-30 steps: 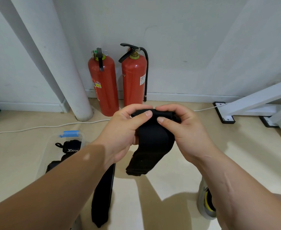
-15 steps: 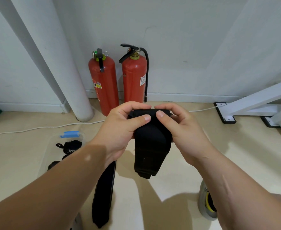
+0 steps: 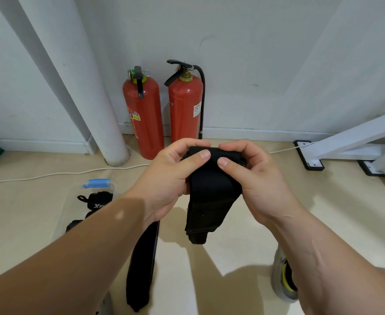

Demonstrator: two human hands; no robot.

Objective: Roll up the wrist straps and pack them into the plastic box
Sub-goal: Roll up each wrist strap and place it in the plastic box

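A black wrist strap point(image 3: 212, 194) is held in the air in front of me, rolled at its top, with its loose tail hanging down. My left hand point(image 3: 168, 180) grips the left end of the roll, thumb on top. My right hand point(image 3: 252, 176) grips the right end the same way. A second black strap point(image 3: 142, 267) lies flat on the floor below my left forearm. The clear plastic box point(image 3: 73, 194) with a blue clip sits on the floor at the left, holding rolled black straps point(image 3: 98, 201); my left arm hides part of it.
Two red fire extinguishers point(image 3: 143, 114) stand against the wall behind my hands. A white pipe point(image 3: 109, 133) rises at the left, with a white cable point(image 3: 50, 176) on the floor. A white metal frame point(image 3: 346, 144) is at the right. A tape roll point(image 3: 282, 283) lies by my right forearm.
The strap's hanging tail has grown shorter as more of it went onto the roll. Both hands stayed in nearly the same place, fingers turning the roll.
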